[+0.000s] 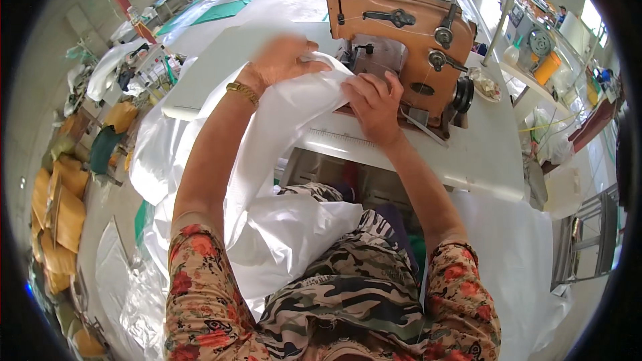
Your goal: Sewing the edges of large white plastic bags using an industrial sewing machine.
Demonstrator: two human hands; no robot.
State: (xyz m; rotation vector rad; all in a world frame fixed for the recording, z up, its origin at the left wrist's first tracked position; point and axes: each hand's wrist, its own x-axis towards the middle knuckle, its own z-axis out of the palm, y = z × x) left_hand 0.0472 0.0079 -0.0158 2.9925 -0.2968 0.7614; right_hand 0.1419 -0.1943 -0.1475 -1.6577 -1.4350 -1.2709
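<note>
A glossy white sheet (294, 103), fabric or plastic film, runs from the sewing table down across my lap. My left hand (284, 60), partly blurred, grips the sheet's upper edge left of the needle area, a gold watch on its wrist. On the right, my right hand (376, 103) has its bent fingers closed on the sheet's right end, just in front of the presser foot. Both hands are close together beside an orange-brown sewing machine (428, 40). The sheet hides whether its edge lies under the foot.
The white sewing table (475, 160) has a ruler strip (341, 137) along its front. A small dish (485, 83) stands right of the machine's black handwheel (463, 95). More white sheeting (501, 254) hangs at the right. Yellow-brown bundles (63, 220) are piled at the left.
</note>
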